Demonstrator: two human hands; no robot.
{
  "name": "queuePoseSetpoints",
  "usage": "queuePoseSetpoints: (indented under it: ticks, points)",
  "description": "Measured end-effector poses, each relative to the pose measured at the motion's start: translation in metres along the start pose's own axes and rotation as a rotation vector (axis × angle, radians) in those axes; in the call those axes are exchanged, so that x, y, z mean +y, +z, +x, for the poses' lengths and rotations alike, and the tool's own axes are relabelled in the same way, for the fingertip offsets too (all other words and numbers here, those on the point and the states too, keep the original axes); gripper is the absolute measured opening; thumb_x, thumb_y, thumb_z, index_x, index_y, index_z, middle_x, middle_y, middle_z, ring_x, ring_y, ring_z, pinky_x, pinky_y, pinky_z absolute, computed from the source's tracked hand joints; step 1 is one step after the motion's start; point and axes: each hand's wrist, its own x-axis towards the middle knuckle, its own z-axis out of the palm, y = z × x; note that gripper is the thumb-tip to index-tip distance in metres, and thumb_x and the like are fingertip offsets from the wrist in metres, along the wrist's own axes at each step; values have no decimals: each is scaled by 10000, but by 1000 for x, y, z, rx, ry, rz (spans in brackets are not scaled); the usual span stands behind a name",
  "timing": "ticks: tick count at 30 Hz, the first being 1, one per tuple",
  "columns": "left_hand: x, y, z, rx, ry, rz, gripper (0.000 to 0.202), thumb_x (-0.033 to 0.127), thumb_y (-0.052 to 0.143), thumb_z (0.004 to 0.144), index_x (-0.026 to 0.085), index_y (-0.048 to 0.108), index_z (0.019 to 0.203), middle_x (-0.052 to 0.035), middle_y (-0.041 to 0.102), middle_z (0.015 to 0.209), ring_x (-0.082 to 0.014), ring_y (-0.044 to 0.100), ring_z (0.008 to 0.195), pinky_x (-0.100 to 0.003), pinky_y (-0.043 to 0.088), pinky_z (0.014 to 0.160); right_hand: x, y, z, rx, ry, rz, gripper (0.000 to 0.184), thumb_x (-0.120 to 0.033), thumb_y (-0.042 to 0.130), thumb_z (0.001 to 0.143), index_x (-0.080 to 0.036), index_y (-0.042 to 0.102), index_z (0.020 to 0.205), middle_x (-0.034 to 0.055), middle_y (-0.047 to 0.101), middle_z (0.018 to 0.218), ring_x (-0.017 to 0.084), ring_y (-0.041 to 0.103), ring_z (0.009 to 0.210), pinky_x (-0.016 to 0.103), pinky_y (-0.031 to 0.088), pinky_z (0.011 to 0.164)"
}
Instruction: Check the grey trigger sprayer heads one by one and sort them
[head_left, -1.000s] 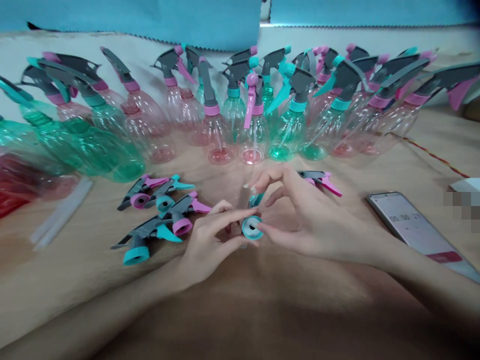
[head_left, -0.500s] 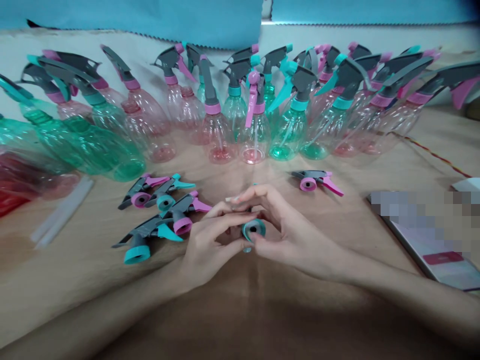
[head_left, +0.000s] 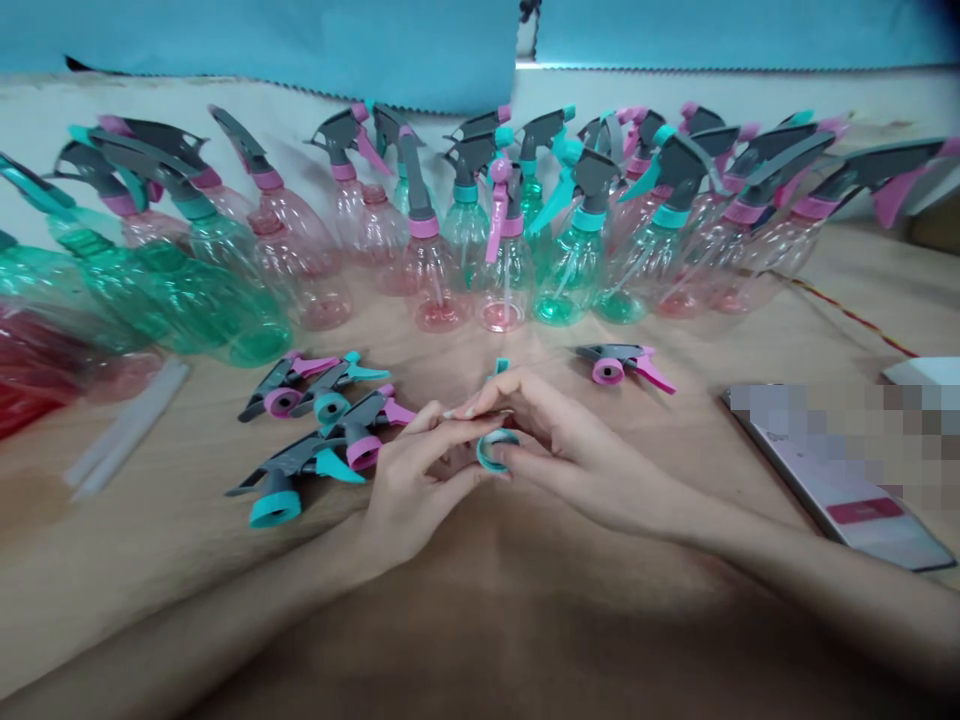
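Note:
Between my two hands, over the middle of the table, is a spray trigger head (head_left: 491,437) with a teal collar facing me. My left hand (head_left: 420,480) grips it from the left, fingers curled round its body. From the other side my right hand (head_left: 566,445) holds it too, the thumb pressed at the collar opening. Most of the head's grey body is hidden by the fingers; a bit of teal shows above them. Left of my hands lie several loose trigger heads (head_left: 292,462) with pink or teal collars. A pink-collared trigger head (head_left: 609,370) lies to the right.
Behind stands a row of pink and green spray bottles (head_left: 574,270), most with trigger heads on. Open green bottles (head_left: 210,300) lean at the left beside clear tubes (head_left: 131,425). A phone (head_left: 847,480) lies at the right, near a twisted cord (head_left: 847,305).
My right thumb has moved onto the opening of the teal collar, and the trigger head has turned slightly in my hands. The view has shifted a little.

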Motion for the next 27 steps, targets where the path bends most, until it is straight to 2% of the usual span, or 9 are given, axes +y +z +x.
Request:
queuePoseSetpoints:
  ticks: [4,7,10,12,15,18,22,25,27]
  points:
    - [5,-1,2,-24,34,-50,277,254,686,781,241,638,1053,-38,639,934,-172,565,847,-275,501,644,-16,-12,1,-106,51,-57,271,-47,453,823,-207,473,1041,37,565,1095,146,558,1025,341,471,894]
    - [6,-1,5,-13,120,-47,278,241,694,778,231,623,1047,-27,667,904,-168,551,842,-307,494,722,-29,-21,-3,-129,42,-116,273,-93,449,862,-208,478,1108,41,591,1127,135,582,1023,322,480,892]
    - [4,-2,6,26,138,-30,353,242,739,733,233,609,1060,-30,676,914,-174,536,825,-326,472,731,-38,-30,-9,-41,35,-396,249,-203,534,856,-232,518,1102,31,619,1117,166,596,1003,334,496,842]
    - [4,-2,6,32,135,-24,397,251,756,715,238,598,1078,-34,671,931,-181,545,840,-339,461,749,-38,-34,-12,36,70,-595,262,-317,617,811,-240,547,1051,22,638,1049,177,619,905,319,512,736]
    - [5,-2,6,26,166,-1,353,264,733,742,223,595,1063,-46,650,958,-184,561,871,-342,458,779,-30,-28,-18,25,157,-619,331,-459,632,778,-217,542,985,6,642,879,141,613,702,256,482,560]
    - [8,0,5,-3,210,49,276,279,688,785,191,604,1033,-67,606,957,-179,569,875,-311,481,751,-18,-10,-23,-22,206,-508,390,-522,616,767,-184,510,931,5,623,812,133,596,645,248,453,519]
    - [12,5,2,-68,251,36,375,302,644,820,188,526,1157,-75,605,989,-180,585,892,-318,499,783,-9,4,-30,51,195,-449,298,-423,587,823,-178,505,971,11,630,827,136,607,667,249,462,548]
    - [14,9,0,-103,253,60,567,346,696,766,195,442,1250,-100,590,1091,-211,578,983,-369,495,846,-9,-8,-40,125,212,-451,266,-337,594,829,-192,538,1045,23,657,908,124,627,666,241,493,578]
    - [16,10,0,-105,264,91,617,364,723,733,193,436,1252,-118,565,1137,-233,563,1033,-398,489,872,-9,-24,-50,198,233,-568,263,-317,595,825,-193,565,1056,46,660,946,122,624,626,251,503,564]
